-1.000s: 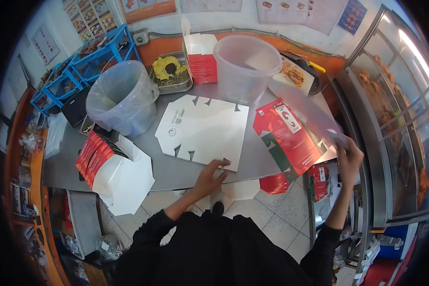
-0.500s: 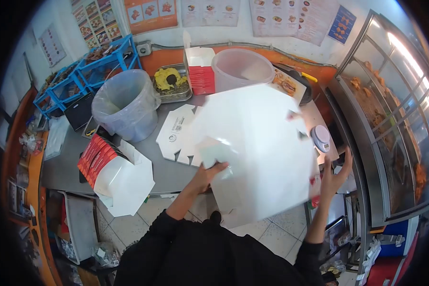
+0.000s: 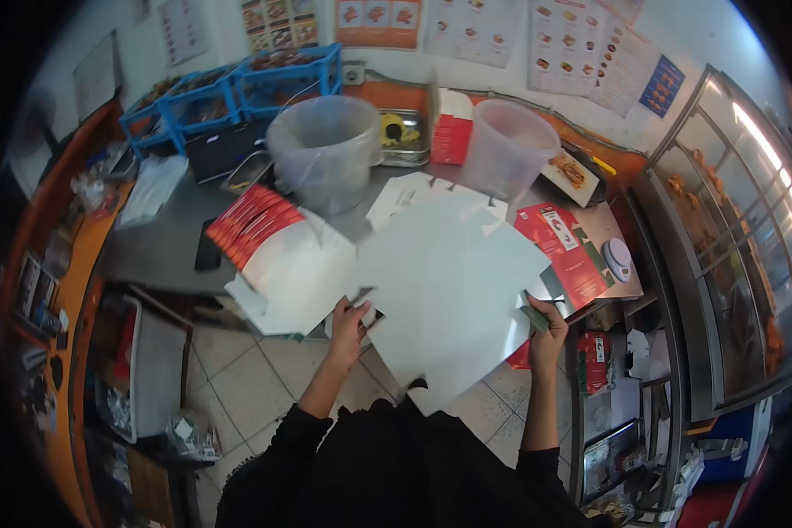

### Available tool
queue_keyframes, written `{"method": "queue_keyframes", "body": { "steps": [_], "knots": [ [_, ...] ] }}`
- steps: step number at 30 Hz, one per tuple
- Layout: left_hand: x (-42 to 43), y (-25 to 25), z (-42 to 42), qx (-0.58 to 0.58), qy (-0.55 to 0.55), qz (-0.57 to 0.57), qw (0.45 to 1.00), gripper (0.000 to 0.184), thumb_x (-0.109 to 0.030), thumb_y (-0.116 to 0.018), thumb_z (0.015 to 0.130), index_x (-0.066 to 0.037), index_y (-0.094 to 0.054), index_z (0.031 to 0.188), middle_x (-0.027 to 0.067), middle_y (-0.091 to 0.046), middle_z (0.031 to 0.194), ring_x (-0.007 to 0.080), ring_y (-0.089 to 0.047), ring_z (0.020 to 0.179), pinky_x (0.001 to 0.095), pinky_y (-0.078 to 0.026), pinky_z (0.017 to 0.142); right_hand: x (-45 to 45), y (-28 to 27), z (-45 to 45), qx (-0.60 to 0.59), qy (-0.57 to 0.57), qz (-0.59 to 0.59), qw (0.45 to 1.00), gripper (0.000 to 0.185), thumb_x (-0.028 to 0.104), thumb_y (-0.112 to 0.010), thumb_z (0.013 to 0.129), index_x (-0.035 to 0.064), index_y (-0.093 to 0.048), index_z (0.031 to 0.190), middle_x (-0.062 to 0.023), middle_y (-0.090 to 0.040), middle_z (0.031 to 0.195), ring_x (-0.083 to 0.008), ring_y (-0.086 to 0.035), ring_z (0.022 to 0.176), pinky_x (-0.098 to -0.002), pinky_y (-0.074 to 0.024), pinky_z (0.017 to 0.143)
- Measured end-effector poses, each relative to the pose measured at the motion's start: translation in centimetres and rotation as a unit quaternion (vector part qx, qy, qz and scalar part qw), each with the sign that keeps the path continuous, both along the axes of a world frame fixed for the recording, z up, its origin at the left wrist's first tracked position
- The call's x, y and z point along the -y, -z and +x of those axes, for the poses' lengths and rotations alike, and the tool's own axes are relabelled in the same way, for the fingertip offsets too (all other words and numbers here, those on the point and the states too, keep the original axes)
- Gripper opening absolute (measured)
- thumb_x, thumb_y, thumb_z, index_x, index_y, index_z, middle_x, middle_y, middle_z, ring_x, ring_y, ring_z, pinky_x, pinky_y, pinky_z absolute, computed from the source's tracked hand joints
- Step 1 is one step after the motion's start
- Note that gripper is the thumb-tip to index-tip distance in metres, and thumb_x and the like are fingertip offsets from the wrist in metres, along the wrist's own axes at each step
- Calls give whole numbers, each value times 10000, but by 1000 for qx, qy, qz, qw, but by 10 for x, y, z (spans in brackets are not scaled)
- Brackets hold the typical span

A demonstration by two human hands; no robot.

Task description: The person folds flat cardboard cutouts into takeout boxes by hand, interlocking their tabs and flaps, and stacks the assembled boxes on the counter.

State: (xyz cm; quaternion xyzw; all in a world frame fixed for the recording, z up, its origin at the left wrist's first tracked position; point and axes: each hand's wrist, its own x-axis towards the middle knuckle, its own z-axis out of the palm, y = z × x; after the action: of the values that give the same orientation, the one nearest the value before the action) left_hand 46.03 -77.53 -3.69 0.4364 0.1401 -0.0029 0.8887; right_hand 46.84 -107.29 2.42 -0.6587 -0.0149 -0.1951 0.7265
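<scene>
A flat white carton blank (image 3: 449, 273) with notched edges is held out level before me, over the counter's front edge. My left hand (image 3: 350, 330) is closed on its left edge, thumb on top. On the opposite edge, my right hand (image 3: 547, 326) pinches a folded flap with a green underside. Left of the sheet lies a stack of red cartons with white insides (image 3: 299, 268), reaching over the counter edge. Another white blank (image 3: 405, 195) lies behind, partly covered. A red printed carton blank (image 3: 565, 251) shows at the right, beyond my right hand.
Two clear plastic buckets, one lined with a bag (image 3: 326, 150) and one plain (image 3: 510, 145), stand at the back. Blue crates (image 3: 290, 75) are at the back left. A small scale (image 3: 617, 257) and a glass-fronted food cabinet (image 3: 722, 238) are on the right.
My right hand, open and apart from the sheet before, now grips its right edge. The sheet has turned and come lower, uncovering the red printed blank. My view has shifted left.
</scene>
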Motion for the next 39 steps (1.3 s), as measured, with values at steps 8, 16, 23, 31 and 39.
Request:
{"method": "queue_keyframes", "body": {
  "steps": [8, 16, 23, 31, 39],
  "knots": [
    [-7, -71, -116, -23, 390, -438, 809, 637, -304, -583, 791, -18, -265, 1263, 165, -382, 1235, 258, -405, 1136, 407, -389, 902, -76, -81, -142, 306, -243, -588, 708, 143, 65, -664, 561, 60, -589, 683, -72, -596, 807, -198, -588, 649, -281, -468, 541],
    [50, -40, -168, 54, 196, -381, 902, 213, -143, -477, 862, -56, -482, 1057, 62, -551, 1015, 154, -561, 909, 274, -452, 825, -85, -33, -203, 176, -132, -166, 961, 124, 59, -599, 701, 39, -578, 821, -138, -587, 881, -173, -539, 652, -264, -426, 590],
    [67, -86, -209, 199, 248, -102, 943, 254, -139, -443, 880, 6, -451, 1088, 85, -537, 1035, 156, -545, 948, 297, -463, 834, -45, -75, -228, 433, -70, -552, 710, 396, -2, -586, 559, 57, -600, 950, -93, -591, 1006, -217, -534, 624, -245, -453, 507],
    [185, -79, -281, 303, 145, 59, 940, 264, -120, -447, 875, 64, -417, 1061, 133, -538, 1006, 155, -555, 908, 303, -471, 801, 25, -50, -278, 333, 51, -595, 730, 438, 1, -585, 647, -33, -519, 1078, -195, -524, 1099, -252, -563, 686, -292, -473, 588],
    [242, -49, -322, 306, 66, 450, 836, 195, -62, -433, 850, 61, -386, 993, 153, -588, 784, 214, -612, 655, 312, -503, 596, 23, -115, -303, 352, 15, -495, 794, 333, 101, -609, 667, 5, -546, 980, -150, -536, 996, -298, -521, 824, -361, -421, 704]
  ]
}}
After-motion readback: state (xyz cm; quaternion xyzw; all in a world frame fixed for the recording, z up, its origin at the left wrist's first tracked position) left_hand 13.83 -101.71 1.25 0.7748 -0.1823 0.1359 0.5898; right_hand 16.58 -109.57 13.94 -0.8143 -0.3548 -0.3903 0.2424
